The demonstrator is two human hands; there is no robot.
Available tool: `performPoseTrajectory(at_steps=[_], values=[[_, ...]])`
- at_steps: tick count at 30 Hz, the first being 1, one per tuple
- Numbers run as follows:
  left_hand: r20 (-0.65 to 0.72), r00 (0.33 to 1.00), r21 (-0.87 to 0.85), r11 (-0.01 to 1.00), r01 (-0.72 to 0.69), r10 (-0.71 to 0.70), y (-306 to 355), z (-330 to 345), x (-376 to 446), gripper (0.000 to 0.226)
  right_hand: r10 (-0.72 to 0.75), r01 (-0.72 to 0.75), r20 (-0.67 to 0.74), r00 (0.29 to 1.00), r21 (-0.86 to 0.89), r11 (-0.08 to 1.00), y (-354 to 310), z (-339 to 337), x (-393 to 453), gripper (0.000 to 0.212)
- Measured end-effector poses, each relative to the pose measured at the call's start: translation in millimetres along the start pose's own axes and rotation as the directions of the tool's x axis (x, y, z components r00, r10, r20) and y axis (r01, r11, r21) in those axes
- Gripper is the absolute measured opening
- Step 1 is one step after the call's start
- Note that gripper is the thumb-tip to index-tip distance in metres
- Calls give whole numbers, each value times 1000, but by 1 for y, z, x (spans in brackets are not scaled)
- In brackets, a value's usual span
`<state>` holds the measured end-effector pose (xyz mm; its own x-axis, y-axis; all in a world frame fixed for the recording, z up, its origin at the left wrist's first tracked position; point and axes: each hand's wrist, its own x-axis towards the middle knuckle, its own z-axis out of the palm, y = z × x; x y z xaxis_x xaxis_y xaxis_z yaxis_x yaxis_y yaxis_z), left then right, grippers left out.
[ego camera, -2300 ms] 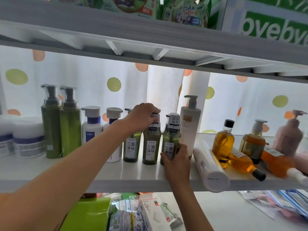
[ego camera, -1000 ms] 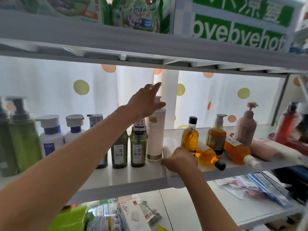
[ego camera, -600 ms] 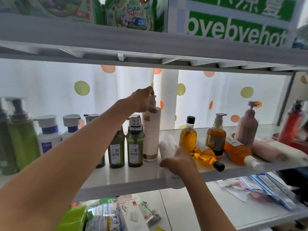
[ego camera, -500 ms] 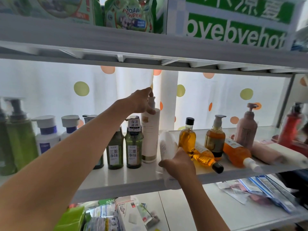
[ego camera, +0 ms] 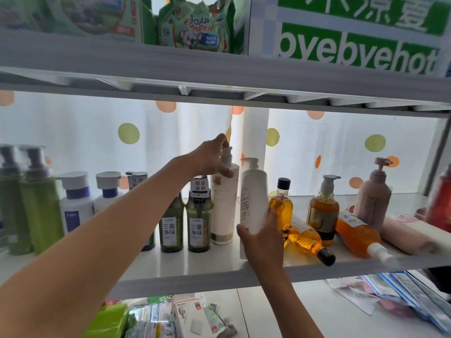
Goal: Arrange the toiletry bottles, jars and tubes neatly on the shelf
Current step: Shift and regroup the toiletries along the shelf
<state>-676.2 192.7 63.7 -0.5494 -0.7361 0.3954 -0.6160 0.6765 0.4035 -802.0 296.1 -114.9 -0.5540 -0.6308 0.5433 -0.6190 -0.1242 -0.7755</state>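
My left hand [ego camera: 211,158] grips the pump neck of an upright white pump bottle [ego camera: 224,203] on the white shelf [ego camera: 195,272]. My right hand [ego camera: 262,236] holds a second white pump bottle [ego camera: 252,193] by its lower part, nearly upright, just right of the first. To the left stand dark green bottles [ego camera: 199,215], two white bottles with blue bands [ego camera: 75,201] and two light green pump bottles [ego camera: 39,198]. To the right, one amber bottle [ego camera: 280,203] and an amber pump bottle [ego camera: 322,208] stand. Another amber bottle [ego camera: 307,237] and an orange one [ego camera: 358,235] lie flat.
A pink pump bottle [ego camera: 373,193] stands at the right, with a pink bottle [ego camera: 405,235] lying before it and a red bottle [ego camera: 441,198] at the far right. The upper shelf [ego camera: 219,69] hangs low overhead. Packets and boxes [ego camera: 185,318] fill the shelf below.
My right hand has lifted the second white pump bottle from lying flat to nearly upright. My left hand reached from the dark green bottles to the first white bottle's pump.
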Motion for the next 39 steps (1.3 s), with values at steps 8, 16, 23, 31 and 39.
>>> performPoseTrajectory(at_steps=[8, 16, 23, 31, 39], values=[[-37, 999, 10, 1000, 5, -5, 5, 3, -1, 74, -86, 91, -99, 991, 44, 995, 21, 24, -7, 87], [-30, 1000, 38, 999, 1, 0, 15, 5, -2, 70, -83, 53, -198, 977, -150, 987, 31, 25, -8, 86], [-30, 999, 103, 995, -17, 20, 14, 3, -5, 70, -55, 14, -245, 968, -165, 986, 33, 28, -7, 82], [-42, 999, 118, 993, -14, 19, 15, 4, -8, 68, -146, 73, -248, 958, -279, 958, 43, 27, -18, 68], [-26, 1000, 123, 992, -14, 17, 16, 4, -6, 72, -38, -7, -281, 959, -156, 988, 39, 30, -19, 56]])
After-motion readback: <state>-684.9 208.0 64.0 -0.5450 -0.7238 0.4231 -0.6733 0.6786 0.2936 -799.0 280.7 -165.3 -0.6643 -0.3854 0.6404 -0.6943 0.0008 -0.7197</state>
